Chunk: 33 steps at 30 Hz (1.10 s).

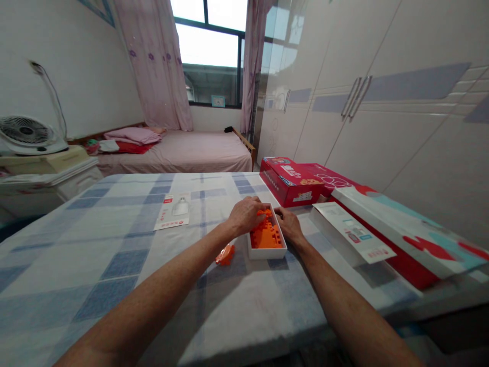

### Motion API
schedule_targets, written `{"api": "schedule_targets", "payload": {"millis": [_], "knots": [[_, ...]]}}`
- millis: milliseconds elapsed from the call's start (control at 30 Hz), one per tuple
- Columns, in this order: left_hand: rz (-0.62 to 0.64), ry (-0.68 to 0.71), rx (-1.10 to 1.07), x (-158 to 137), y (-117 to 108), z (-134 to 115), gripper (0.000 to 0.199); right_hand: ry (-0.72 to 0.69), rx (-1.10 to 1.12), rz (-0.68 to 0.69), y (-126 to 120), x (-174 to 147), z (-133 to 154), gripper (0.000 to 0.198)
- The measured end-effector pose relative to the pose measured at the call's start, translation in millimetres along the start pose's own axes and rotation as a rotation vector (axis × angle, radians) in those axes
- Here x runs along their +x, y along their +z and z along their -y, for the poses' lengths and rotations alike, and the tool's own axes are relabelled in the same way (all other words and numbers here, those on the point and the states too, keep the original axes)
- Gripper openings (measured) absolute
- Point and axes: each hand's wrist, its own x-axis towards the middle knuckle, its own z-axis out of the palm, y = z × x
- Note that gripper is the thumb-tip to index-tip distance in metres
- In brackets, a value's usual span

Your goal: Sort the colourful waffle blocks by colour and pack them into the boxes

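A small white open box (266, 253) lies on the table, filled with orange notched plastic pieces (265, 237). My left hand (247, 215) comes over the box's left wall near its far end, fingers bent down and closed on the orange pieces there; its fingertips are partly hidden. Against the outside of the right wall, my right hand (290, 224) steadies the box with curled fingers, some of them out of sight. Left of the box, a clear packet with more orange pieces (225, 255) rests on the cloth.
A checked tablecloth (114, 290) covers the table. A flat printed card (173, 210) lies at the left. Red boxes (292, 182), an opened white carton flap (355, 232) and a long patterned box (416, 229) line the right side. Beyond stand a bed (206, 150) and a wardrobe (382, 132).
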Motion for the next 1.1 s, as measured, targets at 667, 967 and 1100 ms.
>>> {"api": "schedule_targets", "payload": {"millis": [667, 967, 1100], "knots": [[0.434, -0.018, -0.216, -112, -48, 44, 0.037, -0.018, -0.072, -0.009, 0, 0, -1, 0.025], [0.307, -0.022, -0.155, -119, -27, 39, 0.035, -0.018, -0.083, -0.003, -2, -2, 1, 0.025], [0.163, -0.12, -0.229, -114, -43, 44, 0.043, -0.009, -0.083, 0.003, -2, -1, 1, 0.026]]}}
